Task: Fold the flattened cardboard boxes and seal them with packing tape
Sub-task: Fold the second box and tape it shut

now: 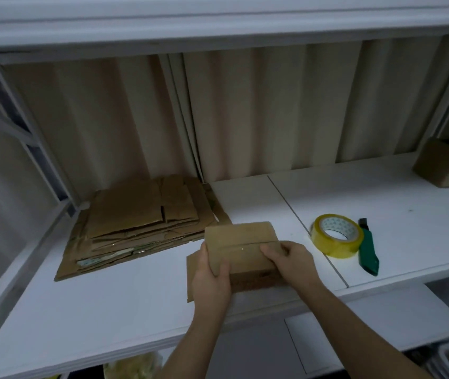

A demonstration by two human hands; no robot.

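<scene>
While both hands held the small cardboard box (241,248) at the front of the white shelf (124,291), the main risk lay in the taped seam across its top. The left hand (212,280) gripped the box's left end, thumb on top and fingers curled around the side. The right hand (290,259) pressed down on the right end, its fingers bent over the top along the glossy strip. That strip looked like clear tape already laid across the flaps, though blur made its ends hard to judge. If the pressure were uneven, the tape could wrinkle or lift at an edge, and the flaps beneath might spring apart. A loose flap showed below the box at the near left, so the underside seemed not yet closed; turning the box carelessly could let it collapse back toward flat.

The yellow tape roll (336,236) lay well to the right, with the green utility knife (368,247) just beside it. Reaching for either would have freed 1 hand and left the box less steady.

The stack of flattened boxes (141,225) sat to the left, still to be folded, and 1 folded box (446,165) stood at the far right.

No brand or label could be read. The roll's core carried a small repeated green mark, too blurred to make out, and pale printing on the stack was equally illegible.
</scene>
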